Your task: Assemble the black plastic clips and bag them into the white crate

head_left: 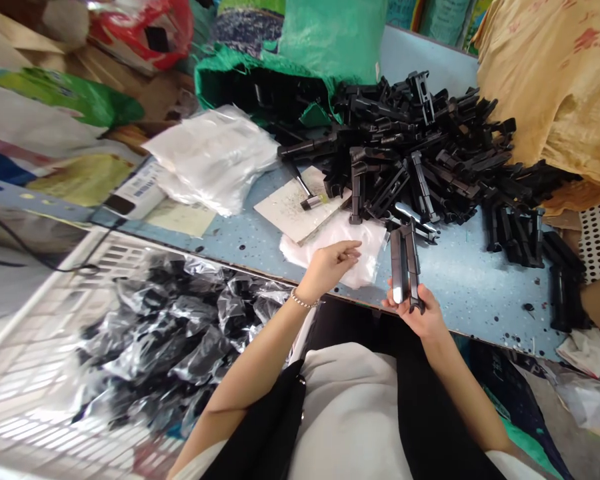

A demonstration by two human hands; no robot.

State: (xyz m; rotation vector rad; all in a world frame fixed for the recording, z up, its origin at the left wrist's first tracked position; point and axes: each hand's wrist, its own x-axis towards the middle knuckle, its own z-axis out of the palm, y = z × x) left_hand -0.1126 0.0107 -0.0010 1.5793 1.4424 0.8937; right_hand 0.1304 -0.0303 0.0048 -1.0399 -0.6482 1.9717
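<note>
My right hand [420, 313] is closed round the lower end of two long black plastic parts [404, 263], held side by side and upright over the table's near edge. My left hand [327, 267] reaches onto a small stack of clear plastic bags [365, 243] on the blue table [460, 280]; its fingers are stretched out on the top bag. A bracelet shows on that wrist.
A big heap of black plastic parts [420, 153] covers the table's far side, by a green sack [280, 73] and a yellow sack [555, 80]. More clear bags [215, 153] lie at left. A white crate [40, 373] at lower left holds bagged parts [180, 333].
</note>
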